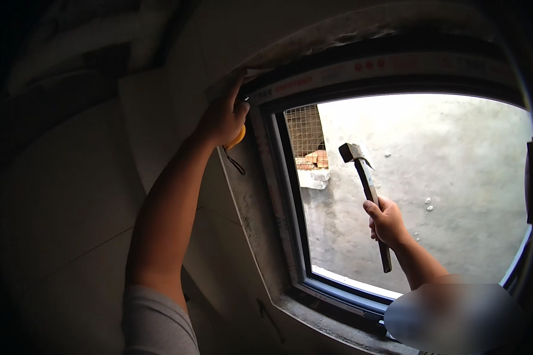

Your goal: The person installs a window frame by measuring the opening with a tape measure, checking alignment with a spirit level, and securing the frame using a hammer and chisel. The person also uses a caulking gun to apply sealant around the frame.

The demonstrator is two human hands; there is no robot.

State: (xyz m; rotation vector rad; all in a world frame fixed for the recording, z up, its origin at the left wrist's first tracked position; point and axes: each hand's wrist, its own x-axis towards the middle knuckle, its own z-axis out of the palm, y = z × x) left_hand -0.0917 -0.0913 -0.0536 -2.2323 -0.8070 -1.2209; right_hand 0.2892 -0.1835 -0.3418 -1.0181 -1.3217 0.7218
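Raised to the upper left corner of the window frame, my left hand is closed on a yellow tape measure. Most of that tool is hidden by the palm, and a dark cord loop hangs below it. A finger reaches up along the frame's corner. My right hand grips a claw hammer by its dark handle, in front of the bright opening. The hammer stands tilted, its square head up and to the left, apart from the frame. A blurred patch covers part of the right arm.
A rough ledge runs under and beside the frame. Beyond the opening rises a grey plastered wall, with a wire mesh and reddish bricks at its left. A pale panelled wall lies in shadow to the left.
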